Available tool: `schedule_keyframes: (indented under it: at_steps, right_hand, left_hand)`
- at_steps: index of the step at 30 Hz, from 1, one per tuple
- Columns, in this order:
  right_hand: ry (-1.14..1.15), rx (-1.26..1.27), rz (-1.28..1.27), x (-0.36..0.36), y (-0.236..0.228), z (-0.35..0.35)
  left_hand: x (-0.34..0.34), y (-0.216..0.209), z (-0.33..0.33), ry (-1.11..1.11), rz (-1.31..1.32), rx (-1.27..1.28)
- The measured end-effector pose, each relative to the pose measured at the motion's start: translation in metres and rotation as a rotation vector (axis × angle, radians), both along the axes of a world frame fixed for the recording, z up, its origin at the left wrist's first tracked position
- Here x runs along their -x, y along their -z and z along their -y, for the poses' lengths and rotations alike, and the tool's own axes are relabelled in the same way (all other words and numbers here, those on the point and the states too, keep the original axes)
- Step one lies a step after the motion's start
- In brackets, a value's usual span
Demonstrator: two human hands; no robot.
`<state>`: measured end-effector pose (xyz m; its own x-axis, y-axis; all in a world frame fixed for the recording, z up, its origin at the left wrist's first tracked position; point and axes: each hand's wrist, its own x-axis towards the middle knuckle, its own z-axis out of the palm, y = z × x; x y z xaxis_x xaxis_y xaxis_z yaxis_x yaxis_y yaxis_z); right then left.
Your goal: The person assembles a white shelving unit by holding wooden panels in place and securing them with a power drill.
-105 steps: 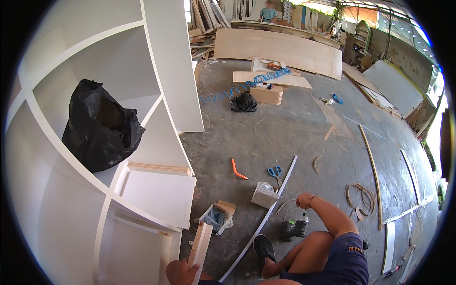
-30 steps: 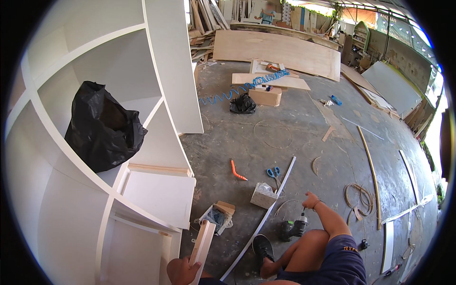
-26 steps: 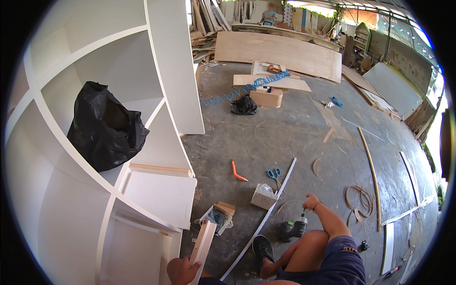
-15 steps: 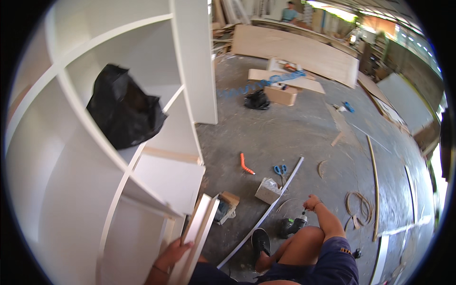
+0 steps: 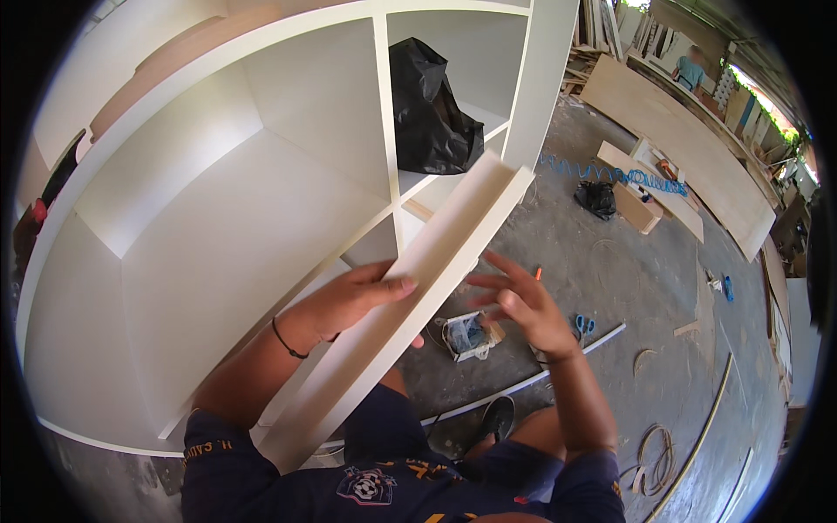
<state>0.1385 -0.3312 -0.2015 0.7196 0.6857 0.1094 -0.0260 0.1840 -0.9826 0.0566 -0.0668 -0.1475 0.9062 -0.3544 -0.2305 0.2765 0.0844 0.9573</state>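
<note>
My left hand [image 5: 349, 301] grips a long white board piece [image 5: 445, 218] with an L- or channel-shaped section, thumb over its inner face. The piece slants from my lap up toward a white shelf cabinet [image 5: 381, 105]. Beside its right edge is my right hand [image 5: 527, 309], fingers spread and a little blurred, holding nothing. Whether its fingertips touch the board I cannot tell. Below the hands, a small open box [image 5: 471, 336] with dark contents sits on the floor. A black plastic bag [image 5: 432, 113] rests in a cabinet compartment.
Blue-handled scissors [image 5: 584, 326] and a long white strip [image 5: 540, 377] lie on the floor to the right. Farther off are a coiled blue hose [image 5: 658, 183], another black bag [image 5: 595, 199] and a large wooden panel [image 5: 689, 144]. A person [image 5: 690, 70] is at the back.
My right hand has left the drill on the floor and come up beside the board. The board has been raised in my left hand. My view has turned left toward the cabinet.
</note>
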Motion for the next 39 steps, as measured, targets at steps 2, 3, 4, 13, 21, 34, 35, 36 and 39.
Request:
schedule_keyframes:
  at_steps: [2,3,4,13,21,34,35,36,39]
  right_hand:
    - [-0.079,-0.166,-0.06,0.01,-0.015,-0.034]
    - [-0.091,-0.233,-0.095,0.012,-0.018,-0.046]
    - [-0.104,-0.3,-0.13,0.015,-0.021,-0.056]
    - [0.108,-0.187,-0.049,0.02,-0.048,-0.09]
    - [0.083,-0.348,-0.113,0.015,-0.053,-0.102]
    - [0.013,-0.537,-0.25,0.011,-0.093,-0.113]
    - [-0.005,-0.546,-0.28,0.017,-0.091,-0.121]
    - [-0.033,-0.553,-0.314,0.025,-0.089,-0.129]
    - [-0.067,-0.595,-0.426,0.047,-0.094,-0.153]
  left_hand:
    - [0.004,-0.011,0.001,-0.043,0.212,-0.136]
    - [0.001,-0.011,0.001,-0.055,0.36,-0.23]
    - [0.001,-0.012,0.001,-0.066,0.509,-0.323]
    - [0.037,-0.07,0.005,-0.149,0.433,-0.704]
    - [0.163,-0.075,-0.008,-0.008,0.777,-0.716]
    - [0.111,0.05,0.01,-0.158,0.883,-0.941]
    - [0.101,0.043,0.011,-0.147,0.905,-0.985]
    - [0.09,0.036,0.009,-0.143,0.921,-1.034]
    - [0.06,0.015,-0.011,-0.255,0.938,-0.998]
